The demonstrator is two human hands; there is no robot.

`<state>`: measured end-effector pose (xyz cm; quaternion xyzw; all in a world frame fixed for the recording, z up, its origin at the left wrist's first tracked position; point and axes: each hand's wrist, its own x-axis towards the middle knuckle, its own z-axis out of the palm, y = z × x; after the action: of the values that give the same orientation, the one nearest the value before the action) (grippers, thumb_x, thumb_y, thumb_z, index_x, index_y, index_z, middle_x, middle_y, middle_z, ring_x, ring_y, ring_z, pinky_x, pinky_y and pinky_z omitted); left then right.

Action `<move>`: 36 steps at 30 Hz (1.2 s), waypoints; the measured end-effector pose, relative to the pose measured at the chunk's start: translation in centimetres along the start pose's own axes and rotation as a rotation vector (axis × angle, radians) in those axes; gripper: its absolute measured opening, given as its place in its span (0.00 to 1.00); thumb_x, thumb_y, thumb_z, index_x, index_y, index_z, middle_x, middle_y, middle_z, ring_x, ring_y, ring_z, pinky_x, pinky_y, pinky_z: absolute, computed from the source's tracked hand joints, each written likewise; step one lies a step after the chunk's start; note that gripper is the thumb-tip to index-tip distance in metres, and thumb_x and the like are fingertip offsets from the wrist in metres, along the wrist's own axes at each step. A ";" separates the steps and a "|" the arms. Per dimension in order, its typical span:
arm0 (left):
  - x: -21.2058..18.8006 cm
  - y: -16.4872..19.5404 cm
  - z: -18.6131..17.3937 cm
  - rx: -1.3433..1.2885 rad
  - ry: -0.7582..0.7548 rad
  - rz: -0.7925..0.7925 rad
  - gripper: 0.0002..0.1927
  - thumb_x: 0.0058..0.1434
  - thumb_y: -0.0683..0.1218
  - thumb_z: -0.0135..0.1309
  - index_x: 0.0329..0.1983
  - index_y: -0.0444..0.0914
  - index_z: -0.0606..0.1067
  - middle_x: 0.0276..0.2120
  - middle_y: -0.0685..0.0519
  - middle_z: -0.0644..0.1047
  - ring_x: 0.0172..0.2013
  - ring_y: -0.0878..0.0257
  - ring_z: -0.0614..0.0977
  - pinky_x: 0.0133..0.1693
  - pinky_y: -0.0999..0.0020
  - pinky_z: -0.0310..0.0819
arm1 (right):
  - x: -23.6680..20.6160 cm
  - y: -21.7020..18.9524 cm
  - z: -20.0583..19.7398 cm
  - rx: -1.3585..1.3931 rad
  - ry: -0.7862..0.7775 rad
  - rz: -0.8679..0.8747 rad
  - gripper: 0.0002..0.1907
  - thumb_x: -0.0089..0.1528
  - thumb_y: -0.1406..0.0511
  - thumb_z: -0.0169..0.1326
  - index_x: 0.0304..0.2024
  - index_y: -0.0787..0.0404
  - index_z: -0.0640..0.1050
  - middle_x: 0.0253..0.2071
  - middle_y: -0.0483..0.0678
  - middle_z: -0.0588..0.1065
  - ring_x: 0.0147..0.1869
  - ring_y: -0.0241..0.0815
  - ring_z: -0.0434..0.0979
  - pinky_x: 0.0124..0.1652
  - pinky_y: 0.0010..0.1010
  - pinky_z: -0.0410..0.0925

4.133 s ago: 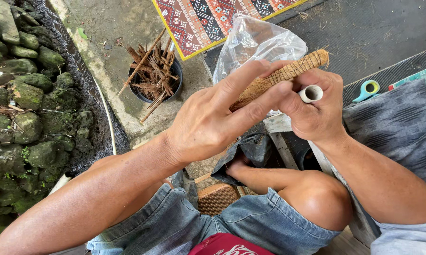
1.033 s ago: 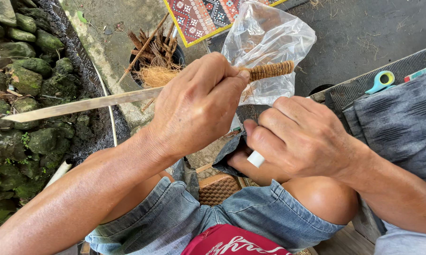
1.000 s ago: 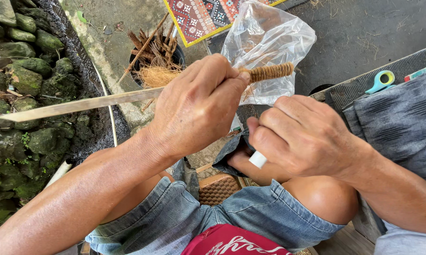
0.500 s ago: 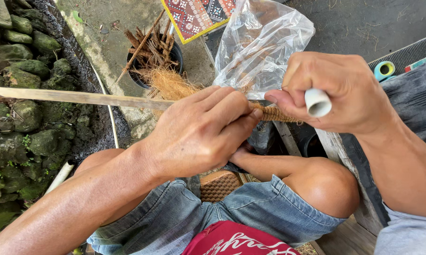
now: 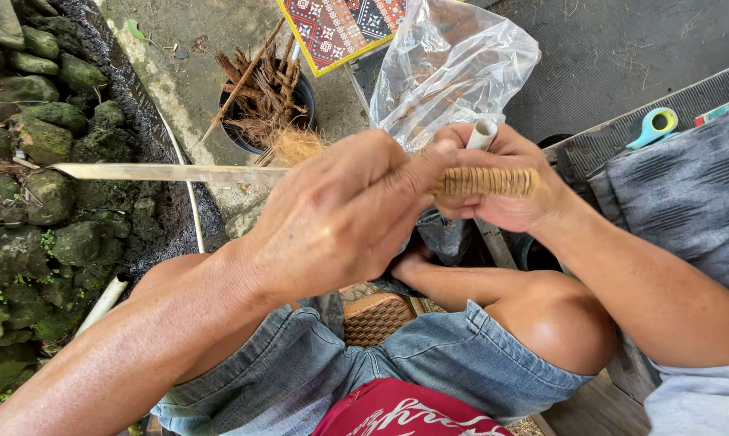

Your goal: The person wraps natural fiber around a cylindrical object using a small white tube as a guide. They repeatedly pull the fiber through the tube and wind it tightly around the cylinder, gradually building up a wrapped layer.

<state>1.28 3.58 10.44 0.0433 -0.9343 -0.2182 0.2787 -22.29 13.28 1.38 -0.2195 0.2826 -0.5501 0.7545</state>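
— Head view: what has the left hand [image 5: 340,218] got?
— It grips a long pale strip [image 5: 162,172] just where the woven rattan-wrapped end [image 5: 485,181] begins, fingers closed round it.
— And the right hand [image 5: 502,182]?
— It sits behind the wrapped end, cupping it, with a small white tube [image 5: 483,135] pinched in its fingers.
— Behind them?
— A clear plastic bag [image 5: 453,64] and a black pot of dry fibres [image 5: 267,89] on the ground.

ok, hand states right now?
Left hand: closed on the long stick at its wrapped handle.
Right hand: closed, holding a small white tube.
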 end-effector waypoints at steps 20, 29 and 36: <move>1.5 -0.7 0.9 -0.277 0.176 -0.289 0.12 0.66 0.36 0.59 0.52 0.34 0.77 0.47 0.48 0.79 0.43 0.55 0.86 0.43 0.66 0.80 | -1.0 2.1 5.0 -1.514 0.148 -0.918 0.13 0.65 0.73 0.59 0.34 0.63 0.66 0.36 0.54 0.70 0.35 0.47 0.71 0.34 0.35 0.66; 1.2 -0.5 0.4 -0.050 0.060 -0.186 0.29 0.61 0.36 0.62 0.65 0.39 0.71 0.43 0.45 0.76 0.43 0.50 0.80 0.45 0.57 0.77 | -0.7 0.7 4.6 -1.852 0.056 -0.911 0.15 0.59 0.69 0.67 0.32 0.63 0.71 0.28 0.51 0.68 0.30 0.51 0.71 0.30 0.41 0.65; 0.4 -1.2 1.3 -0.025 0.193 -0.091 0.16 0.71 0.36 0.62 0.60 0.34 0.75 0.51 0.49 0.77 0.49 0.55 0.81 0.49 0.65 0.79 | -0.8 0.0 5.2 -2.005 0.011 -0.896 0.12 0.51 0.68 0.61 0.32 0.63 0.71 0.29 0.50 0.67 0.34 0.52 0.73 0.33 0.40 0.68</move>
<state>0.18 2.94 9.16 0.1032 -0.8974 -0.2372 0.3575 -18.98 14.15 5.42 -0.8134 0.4997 -0.2958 -0.0358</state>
